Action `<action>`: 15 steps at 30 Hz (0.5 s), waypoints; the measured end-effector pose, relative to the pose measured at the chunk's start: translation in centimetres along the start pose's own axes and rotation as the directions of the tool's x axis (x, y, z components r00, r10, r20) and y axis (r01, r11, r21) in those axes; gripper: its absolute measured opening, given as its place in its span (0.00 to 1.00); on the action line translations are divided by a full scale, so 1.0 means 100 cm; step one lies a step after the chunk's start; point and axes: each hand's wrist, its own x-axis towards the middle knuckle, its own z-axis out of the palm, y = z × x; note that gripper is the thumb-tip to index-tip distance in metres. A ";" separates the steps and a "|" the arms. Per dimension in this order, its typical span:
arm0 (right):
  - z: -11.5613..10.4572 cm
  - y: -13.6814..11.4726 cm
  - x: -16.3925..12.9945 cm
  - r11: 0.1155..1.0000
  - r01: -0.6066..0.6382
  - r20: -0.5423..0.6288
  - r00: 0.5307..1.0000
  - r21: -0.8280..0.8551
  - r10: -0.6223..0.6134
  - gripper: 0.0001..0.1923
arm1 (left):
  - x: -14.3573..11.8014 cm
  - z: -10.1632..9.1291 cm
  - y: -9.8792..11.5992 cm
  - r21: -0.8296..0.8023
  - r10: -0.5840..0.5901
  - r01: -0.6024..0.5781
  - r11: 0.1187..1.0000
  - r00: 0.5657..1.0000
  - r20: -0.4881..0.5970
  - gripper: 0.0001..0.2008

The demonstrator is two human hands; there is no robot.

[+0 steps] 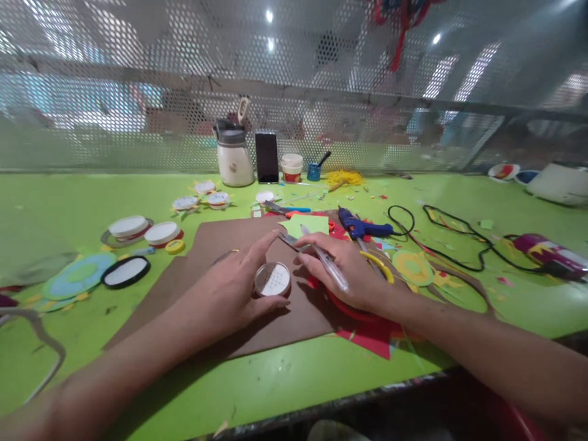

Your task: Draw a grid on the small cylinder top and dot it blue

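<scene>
My left hand (232, 285) curves around a small round lid (272, 278) with a white top and dark pen lines on it. Its thumb lies along the lid's near edge and the index finger stretches past the far side. My right hand (342, 263) is closed on a clear pen (333, 267), which slants across the fingers. A thin grey metal piece (288, 239) shows by the right fingertips; its kind is unclear. Brown cardboard (215, 236) lies under both hands. Beneath the right hand are red paper (372, 340) and a yellow handle (383, 266), partly hidden.
A blue glue gun (362, 226) with a black cord lies to the right, near a purple bottle-like item (551, 254). White-topped lids (163, 233) and paper flowers (78, 275) lie left. A jug (234, 160), a phone (267, 158) and paint pots (292, 166) stand behind.
</scene>
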 end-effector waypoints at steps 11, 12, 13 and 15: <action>0.010 0.001 -0.006 0.992 -0.039 0.102 0.994 0.117 0.027 0.13 | 0.003 0.004 0.014 0.193 -0.100 0.117 0.974 0.990 -0.095 0.68; 0.009 0.002 -0.006 0.995 -0.035 0.088 0.996 0.097 0.026 0.13 | 0.003 0.001 0.014 0.195 -0.120 0.135 0.972 0.989 -0.085 0.68; 0.008 0.002 -0.005 0.996 -0.029 0.073 0.997 0.080 0.023 0.12 | 0.002 -0.003 0.014 0.188 -0.124 0.136 0.973 0.990 -0.074 0.67; 0.003 0.004 -0.003 0.998 -0.021 0.037 0.999 0.055 0.019 0.12 | -0.001 -0.009 0.009 0.141 -0.069 0.073 0.987 0.997 -0.034 0.61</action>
